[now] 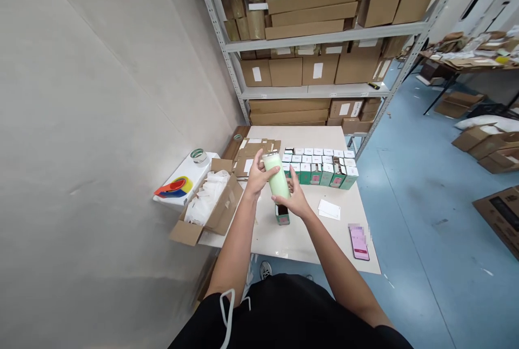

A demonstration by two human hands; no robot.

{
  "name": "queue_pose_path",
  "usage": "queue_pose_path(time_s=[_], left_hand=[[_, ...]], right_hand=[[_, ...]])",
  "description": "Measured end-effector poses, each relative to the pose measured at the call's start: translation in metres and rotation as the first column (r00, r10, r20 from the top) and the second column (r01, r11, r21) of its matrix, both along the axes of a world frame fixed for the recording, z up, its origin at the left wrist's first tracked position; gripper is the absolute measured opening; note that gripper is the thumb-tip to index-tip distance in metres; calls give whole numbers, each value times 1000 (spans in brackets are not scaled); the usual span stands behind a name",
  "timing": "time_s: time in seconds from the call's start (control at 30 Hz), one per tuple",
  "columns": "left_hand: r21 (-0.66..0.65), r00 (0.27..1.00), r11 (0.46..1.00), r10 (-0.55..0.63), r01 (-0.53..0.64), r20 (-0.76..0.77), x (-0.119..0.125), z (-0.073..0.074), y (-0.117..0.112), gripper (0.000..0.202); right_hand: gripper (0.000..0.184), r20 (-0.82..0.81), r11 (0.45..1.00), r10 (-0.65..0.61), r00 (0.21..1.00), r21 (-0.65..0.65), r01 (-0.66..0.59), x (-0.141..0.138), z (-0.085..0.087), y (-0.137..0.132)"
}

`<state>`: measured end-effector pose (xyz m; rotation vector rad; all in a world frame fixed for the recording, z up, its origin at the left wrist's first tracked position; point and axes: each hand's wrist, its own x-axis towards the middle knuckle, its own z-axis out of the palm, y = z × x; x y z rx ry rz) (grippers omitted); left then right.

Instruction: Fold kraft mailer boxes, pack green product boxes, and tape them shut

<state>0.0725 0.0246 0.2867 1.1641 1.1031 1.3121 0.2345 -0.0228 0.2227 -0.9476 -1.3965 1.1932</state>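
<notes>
I hold a pale green bottle upright above the table. My left hand is wrapped round its upper part near the cap. My right hand grips its lower part. Directly under the bottle stands a small green carton with its top open. Behind them, several rows of matching green-and-white cartons stand on the table.
An open cardboard box with white bags sits at the table's left. Flat cardboard inserts lie at the back left. White cards and a pink phone lie to the right. Tape rolls rest on a white stool. Shelves with cartons stand behind.
</notes>
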Motion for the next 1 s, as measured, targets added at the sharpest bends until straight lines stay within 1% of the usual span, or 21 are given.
queue_pose_path(time_s=[0.07, 0.1, 0.17, 0.27, 0.33, 0.43, 0.5, 0.57, 0.63, 0.7, 0.77, 0.9, 1.0], left_hand=[[-16, 999, 999, -32, 32, 11, -9, 0, 0, 125], [-14, 999, 999, -51, 51, 13, -15, 1, 1, 124], [6, 998, 998, -68, 68, 8, -26, 2, 3, 121], [43, 999, 998, -51, 51, -7, -43, 3, 11, 120], [65, 998, 996, -68, 67, 7, -54, 2, 18, 119], [90, 987, 984, -156, 152, 46, -69, -3, 32, 113], [103, 980, 976, -194, 190, 37, -76, -6, 40, 109], [109, 979, 973, -204, 203, 3, -83, -9, 46, 106], [108, 970, 964, -241, 242, -21, -89, -13, 52, 104], [109, 948, 941, -319, 319, -19, -94, -19, 55, 100], [124, 925, 918, -378, 377, -16, -97, -25, 58, 91], [160, 925, 911, -370, 379, -88, -97, -35, 62, 66], [147, 901, 891, -414, 431, -133, -93, -41, 67, 54]], right_hand=[[121, -23, 999, 44, 999, 11, -44, -7, 0, 2], [120, -30, 999, 38, 999, 12, -37, -11, 0, 3], [124, -18, 1000, -27, 999, 8, 27, -22, 1, 6], [131, 31, 992, -125, 992, 17, 124, -40, 2, 9], [129, 54, 993, -119, 991, 27, 117, -51, 2, 12], [121, 67, 996, -86, 994, 11, 85, -64, 3, 15], [123, 78, 990, -137, 987, -21, 139, -71, 4, 16], [129, 105, 976, -208, 972, -44, 213, -78, 4, 16], [129, 125, 972, -224, 967, -43, 230, -85, 3, 16], [123, 124, 980, -191, 974, -39, 197, -89, 0, 17], [118, 118, 980, -183, 976, -54, 190, -93, -4, 19], [122, 186, 950, -273, 944, -102, 295, -99, -16, 25], [123, 239, 928, -330, 913, -98, 360, -99, -26, 28]])
